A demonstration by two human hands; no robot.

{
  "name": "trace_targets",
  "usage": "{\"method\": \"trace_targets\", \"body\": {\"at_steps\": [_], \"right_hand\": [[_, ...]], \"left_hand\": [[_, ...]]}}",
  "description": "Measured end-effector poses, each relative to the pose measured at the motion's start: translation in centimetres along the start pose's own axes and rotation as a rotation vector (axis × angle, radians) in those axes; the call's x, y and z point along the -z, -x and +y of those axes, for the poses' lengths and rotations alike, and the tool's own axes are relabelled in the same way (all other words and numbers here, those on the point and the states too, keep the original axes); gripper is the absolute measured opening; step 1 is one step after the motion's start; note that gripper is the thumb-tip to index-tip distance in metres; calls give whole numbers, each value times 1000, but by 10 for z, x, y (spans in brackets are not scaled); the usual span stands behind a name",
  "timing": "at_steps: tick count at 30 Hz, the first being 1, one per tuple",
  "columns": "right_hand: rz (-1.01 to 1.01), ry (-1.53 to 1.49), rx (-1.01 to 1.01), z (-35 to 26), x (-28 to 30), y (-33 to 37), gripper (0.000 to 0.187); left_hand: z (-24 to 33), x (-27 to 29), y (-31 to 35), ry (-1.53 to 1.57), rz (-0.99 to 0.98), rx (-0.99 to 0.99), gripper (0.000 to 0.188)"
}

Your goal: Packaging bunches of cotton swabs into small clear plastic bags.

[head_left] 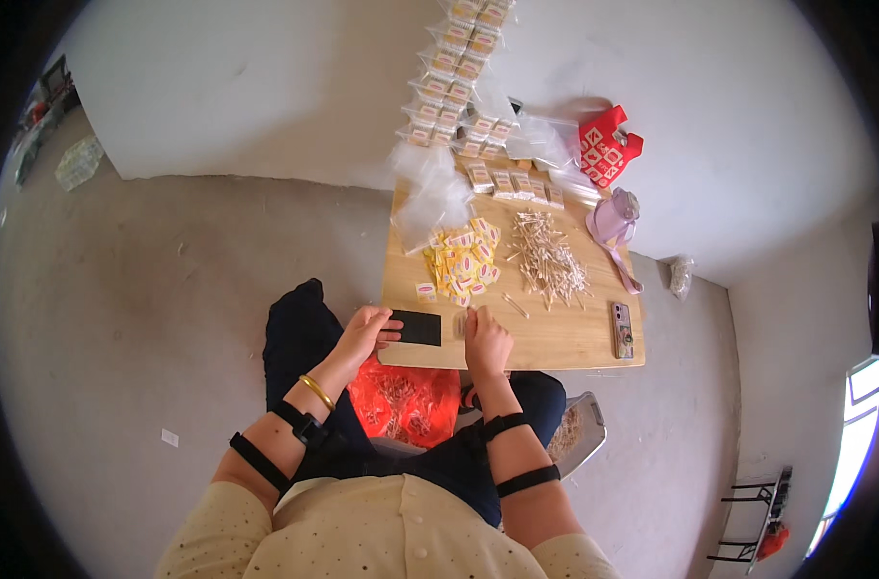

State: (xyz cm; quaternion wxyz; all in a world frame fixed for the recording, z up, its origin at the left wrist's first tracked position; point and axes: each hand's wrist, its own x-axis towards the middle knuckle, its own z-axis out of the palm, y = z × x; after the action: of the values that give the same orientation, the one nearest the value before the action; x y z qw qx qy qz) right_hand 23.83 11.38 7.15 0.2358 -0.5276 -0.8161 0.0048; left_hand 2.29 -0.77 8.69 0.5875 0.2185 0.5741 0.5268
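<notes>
My left hand (366,331) is at the table's near left, its fingers stretched and apart at the left edge of a flat black rectangle (420,329). My right hand (488,340) is closed, its thumb and fingertips at a small clear packet (460,324) right of the rectangle; details of the grip are too small to see. Beyond my hands lies a heap of yellow-and-white cards (465,259), with one card (426,291) apart from it. A pile of cotton swabs (550,261) spreads to the right, and a few loose swabs (516,305) lie nearer me.
Filled clear boxes (516,183) line the table's far side, below a tall stack of packed boxes (454,77). Clear bags (430,198), a lilac jug (613,218), a red bag (607,147) and a phone (622,330) surround the piles. Red plastic (401,400) and a grey bin (582,434) are below.
</notes>
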Motion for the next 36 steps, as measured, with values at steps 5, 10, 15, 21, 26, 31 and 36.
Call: {"method": "trace_targets", "body": {"at_steps": [5,10,15,21,26,31,36], "right_hand": [[-60,-75,-31,-15,14,-3,32],[-81,-827,-334,-46,39,-13,30],[-69,-1562,-412,-83,92,1,32],[-160,-1791,-262,-107,139,6,18],[-241,-2025,-261,-108,144,12,21],[-283,-2187,-143,-98,142,22,34],[-347,-2316,-79,-99,162,21,22]], "left_hand": [[4,-7,1,-42,-43,-8,50],[35,-45,20,84,-28,-184,65],[104,-60,78,67,-103,-621,56],[143,-68,122,-895,170,-1530,65],[138,-77,133,-851,147,-1613,67],[136,-83,146,-883,112,-1634,67],[138,-86,159,-935,98,-1649,64]]}}
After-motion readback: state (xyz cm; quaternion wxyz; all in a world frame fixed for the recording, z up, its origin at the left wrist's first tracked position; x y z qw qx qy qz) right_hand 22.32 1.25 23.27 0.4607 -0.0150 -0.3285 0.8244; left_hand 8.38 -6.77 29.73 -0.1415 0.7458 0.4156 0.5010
